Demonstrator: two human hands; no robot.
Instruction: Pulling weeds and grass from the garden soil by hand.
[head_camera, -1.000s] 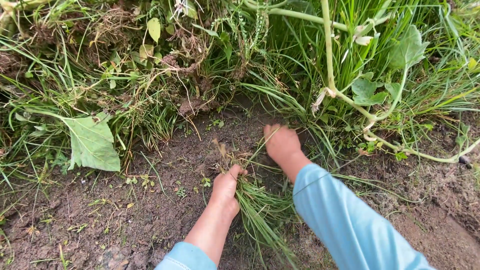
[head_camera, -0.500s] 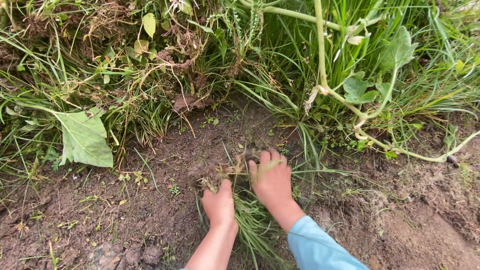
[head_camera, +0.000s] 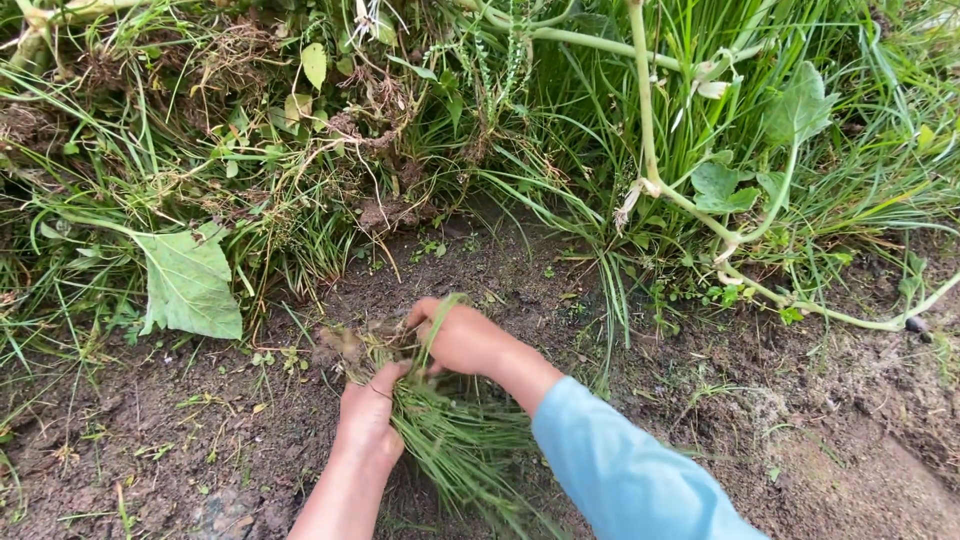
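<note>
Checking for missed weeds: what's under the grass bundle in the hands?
Under the grass bundle gripped by the left hand and right hand, only dark soil shows around its edges; the ground directly beneath is covered.

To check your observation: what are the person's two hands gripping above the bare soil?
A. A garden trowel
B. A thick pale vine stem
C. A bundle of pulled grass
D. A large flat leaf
C: the left hand and right hand close on a bundle of pulled grass, roots soil-clumped.
</note>
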